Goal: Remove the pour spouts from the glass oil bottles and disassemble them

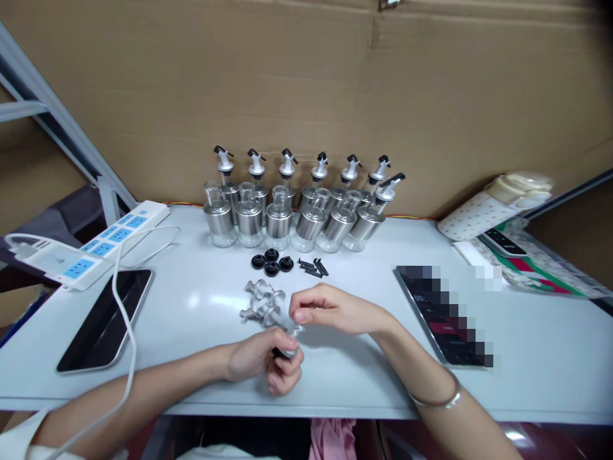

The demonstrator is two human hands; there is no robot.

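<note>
Near the table's front edge, my left hand is closed around a silver bottle pourer with a black stopper at its base. My right hand has thumb and forefinger pinched together at the pourer's spout; whatever sits between those fingertips is hidden. Just behind my hands lie several loose silver pourer tops. Beyond them are several round black stoppers and, to their right, a small heap of black levers.
Glass-and-steel bottles stand in two rows at the back; the rear ones and the right-end one carry pourers. A tablet and power strip lie left, with a white cable. On the right are a phone and tilted flask.
</note>
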